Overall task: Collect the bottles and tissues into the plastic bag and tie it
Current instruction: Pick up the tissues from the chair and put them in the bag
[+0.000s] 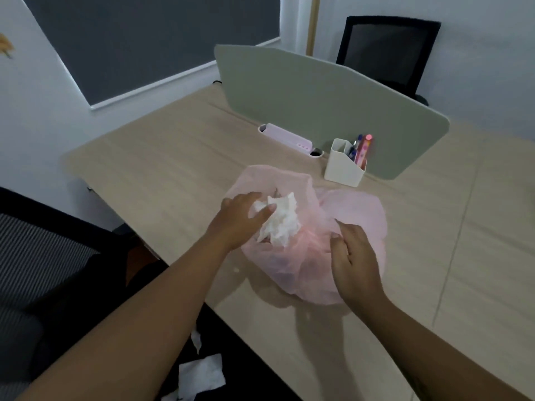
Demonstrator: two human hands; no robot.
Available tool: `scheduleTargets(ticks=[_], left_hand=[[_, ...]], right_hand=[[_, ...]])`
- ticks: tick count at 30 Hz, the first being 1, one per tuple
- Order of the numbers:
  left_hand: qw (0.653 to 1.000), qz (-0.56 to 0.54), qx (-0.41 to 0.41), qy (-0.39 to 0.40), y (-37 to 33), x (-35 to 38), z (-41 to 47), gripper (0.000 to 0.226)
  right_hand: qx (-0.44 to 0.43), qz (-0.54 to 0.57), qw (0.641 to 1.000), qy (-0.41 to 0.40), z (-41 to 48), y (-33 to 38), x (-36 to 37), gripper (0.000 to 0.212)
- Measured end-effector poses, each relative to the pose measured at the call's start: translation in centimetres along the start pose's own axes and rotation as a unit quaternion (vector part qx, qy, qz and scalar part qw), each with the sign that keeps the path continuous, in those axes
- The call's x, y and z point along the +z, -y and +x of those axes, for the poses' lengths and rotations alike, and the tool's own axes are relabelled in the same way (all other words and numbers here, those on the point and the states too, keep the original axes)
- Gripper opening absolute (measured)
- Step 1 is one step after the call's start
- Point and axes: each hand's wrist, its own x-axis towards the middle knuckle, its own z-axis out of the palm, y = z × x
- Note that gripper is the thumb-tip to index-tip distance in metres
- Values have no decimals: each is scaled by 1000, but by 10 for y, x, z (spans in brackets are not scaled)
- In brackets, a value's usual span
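A translucent pink plastic bag (359, 209) bulges on the light wooden desk (162, 169) in front of me. My left hand (240, 218) grips a crumpled white tissue (282, 224) right over the bag's open mouth. On the bag's right side, my right hand (353, 261) pinches the plastic rim. The bag's contents are hazy through the plastic, and no bottles show. More white tissues (201, 374) lie on the dark floor below the desk edge, near my left arm.
A white pen holder (343, 166) with pens stands just behind the bag. A pale pink case (289, 138) lies against a grey-green desk divider (327, 96). A black mesh chair (388, 50) stands beyond the divider, and a striped chair seat (37, 256) is at my left.
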Motion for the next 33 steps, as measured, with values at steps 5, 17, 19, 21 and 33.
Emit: scheduleTargets(ticks=[5,17,19,21,33], left_hand=[[996,9,-37,-79,61,-5,-39,56],[955,37,-292,-27,200,37,-184,65],[946,36,-321,12,223,52,-205,71],[938,29,-339,64,243,67,-218,79],[936,150,-232,218,302,184,-183,105]], right_hand=[[-116,-173,967,149,-18,-15,49,59],[-300,-362,840,270,-27,-10,182,53],[-283,-382,832,285,-27,-22,202,54],[-257,-383,838,291,-27,-30,216,53],[-205,-357,876,252,-8,-26,254,57]])
